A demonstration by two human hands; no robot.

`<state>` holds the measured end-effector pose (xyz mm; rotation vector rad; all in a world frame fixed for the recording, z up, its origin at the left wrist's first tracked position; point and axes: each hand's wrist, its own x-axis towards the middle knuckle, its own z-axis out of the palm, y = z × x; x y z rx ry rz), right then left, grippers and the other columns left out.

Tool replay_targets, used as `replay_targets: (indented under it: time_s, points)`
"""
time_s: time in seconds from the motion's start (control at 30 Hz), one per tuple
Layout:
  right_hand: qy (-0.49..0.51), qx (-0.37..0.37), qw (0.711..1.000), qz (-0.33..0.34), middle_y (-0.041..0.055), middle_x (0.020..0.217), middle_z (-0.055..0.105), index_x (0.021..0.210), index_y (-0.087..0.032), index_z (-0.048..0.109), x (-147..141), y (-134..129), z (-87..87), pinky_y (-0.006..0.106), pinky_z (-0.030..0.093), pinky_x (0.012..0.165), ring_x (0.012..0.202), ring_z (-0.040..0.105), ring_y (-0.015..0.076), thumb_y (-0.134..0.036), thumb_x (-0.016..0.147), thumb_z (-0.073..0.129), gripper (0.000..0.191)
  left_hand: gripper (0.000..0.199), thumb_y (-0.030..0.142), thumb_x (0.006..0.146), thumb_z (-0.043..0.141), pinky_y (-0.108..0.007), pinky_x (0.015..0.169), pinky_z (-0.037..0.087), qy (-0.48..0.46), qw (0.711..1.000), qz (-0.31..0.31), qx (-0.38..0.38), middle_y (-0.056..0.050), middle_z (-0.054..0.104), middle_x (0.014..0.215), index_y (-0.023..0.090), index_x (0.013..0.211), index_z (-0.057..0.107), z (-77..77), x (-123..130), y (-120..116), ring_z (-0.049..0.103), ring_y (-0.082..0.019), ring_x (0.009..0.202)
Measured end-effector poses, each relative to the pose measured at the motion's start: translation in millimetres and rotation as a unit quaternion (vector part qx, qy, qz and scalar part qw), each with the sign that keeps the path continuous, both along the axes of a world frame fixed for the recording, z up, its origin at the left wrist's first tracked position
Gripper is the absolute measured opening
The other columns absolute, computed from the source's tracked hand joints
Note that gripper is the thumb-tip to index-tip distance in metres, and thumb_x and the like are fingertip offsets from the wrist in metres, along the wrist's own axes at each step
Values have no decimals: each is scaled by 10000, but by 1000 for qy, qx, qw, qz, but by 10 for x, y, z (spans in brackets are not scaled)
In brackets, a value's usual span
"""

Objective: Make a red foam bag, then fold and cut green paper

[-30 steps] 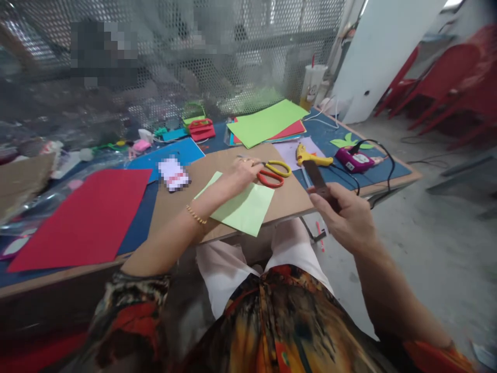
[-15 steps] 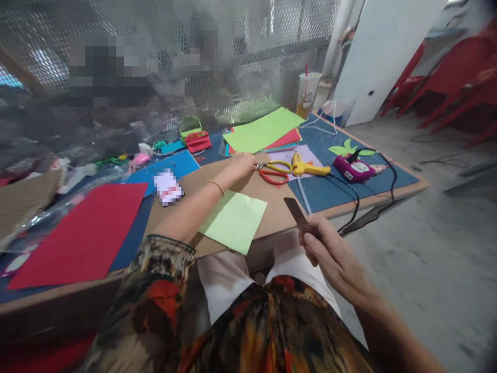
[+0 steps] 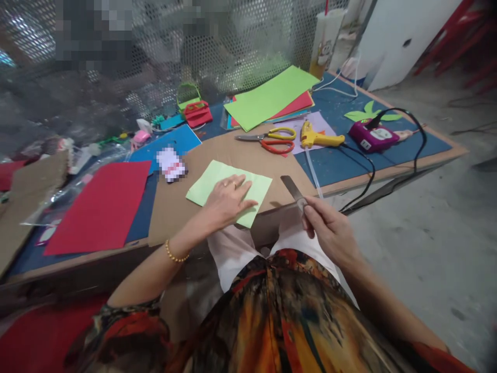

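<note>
The left hand [image 3: 228,199] is lying palm down, fingers loosely spread, touching a four-sided pale green paper [image 3: 261,184] that is overhanging the near edge of the brown cardboard [image 3: 167,217]; the right hand [image 3: 326,221] is holding a flat metal blade [image 3: 292,189], fingers curled round its lower end, near the cardboard's right side; metal scissors [image 3: 266,138] are lying across the cardboard's far part.

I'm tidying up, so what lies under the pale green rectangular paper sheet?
The pale green paper sheet lies over flat brown cardboard, visible around it. The person's left hand rests on top. Anything else beneath the sheet is covered and cannot be seen.
</note>
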<state>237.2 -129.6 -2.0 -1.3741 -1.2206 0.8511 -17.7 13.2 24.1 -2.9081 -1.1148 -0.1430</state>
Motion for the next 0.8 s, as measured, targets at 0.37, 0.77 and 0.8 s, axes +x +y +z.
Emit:
replay_targets:
  time_s: [0.37, 0.77, 0.8]
  points:
    - [25, -71, 996, 40, -66, 557, 613, 976, -231, 640, -52, 19, 9, 274, 338, 427, 391, 471, 108, -573, 941, 669, 345, 670, 650, 1145, 333, -545, 1418, 225, -69, 985, -85, -134, -114, 462, 1773, 251, 1649, 524, -47, -640, -53, 329, -252, 1707]
    - [29, -93, 994, 53, -66, 547, 601, 944, -212, 667, -111, 62, -57, 262, 312, 416, 383, 457, 89, -556, 924, 666, 345, 727, 734, 1079, 459, -576, 1380, 349, -167, 975, -109, -98, -124, 537, 1722, 272, 1630, 560, -181, -651, -40, 444, -322, 1649]
    - [38, -94, 993, 62, -68, 544, 598, 948, -212, 664, -117, 62, -54, 260, 309, 414, 382, 453, 89, -554, 919, 667, 344, 723, 733, 1077, 467, -581, 1378, 351, -168, 975, -109, -97, -121, 538, 1722, 280, 1633, 556, -189, -653, -36, 448, -323, 1647]
